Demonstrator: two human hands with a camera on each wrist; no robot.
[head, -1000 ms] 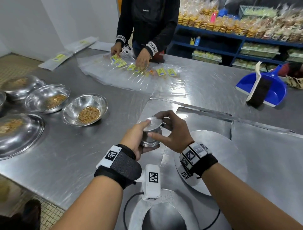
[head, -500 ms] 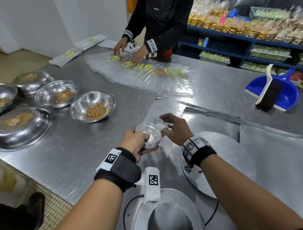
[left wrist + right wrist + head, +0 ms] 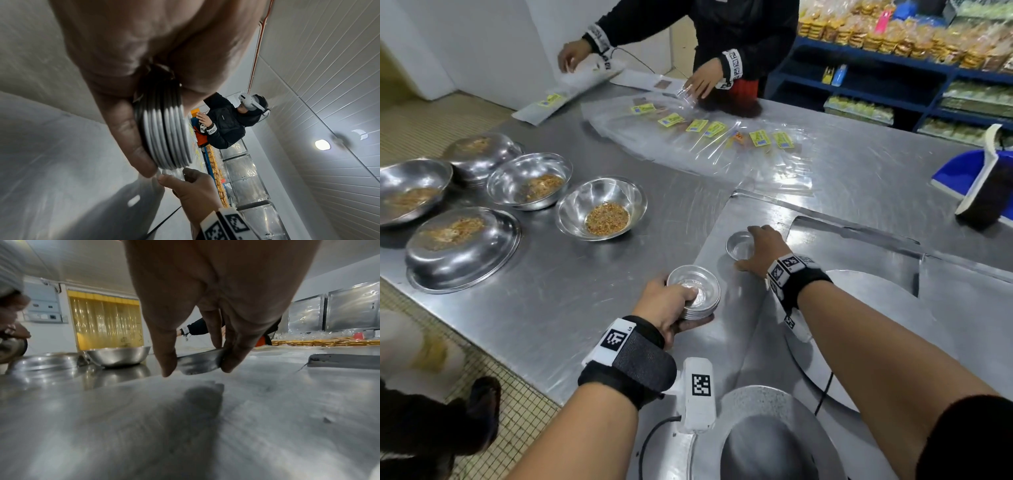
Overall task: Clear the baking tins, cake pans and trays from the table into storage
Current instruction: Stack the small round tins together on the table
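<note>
Right hand (image 3: 762, 251) now grips another single tin (image 3: 739, 245) on the table; left hand (image 3: 666, 308) still clasps the stack (image 3: 697, 294)

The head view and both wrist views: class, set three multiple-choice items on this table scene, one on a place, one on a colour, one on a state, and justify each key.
1. Where is the single small tin?
A. on the metal sheet under the right hand
B. inside a bowl
C. on the shelf

2. What colour is the dustpan?
A. red
B. blue
C. green

3. What is the left hand doing?
A. resting flat on the table
B. holding a stack of tins
C. pointing at the bowls

Key: 1 A, the right hand pinches its rim on the sheet; 2 B, it is plainly blue; 3 B, its fingers curl round the stack.
</note>
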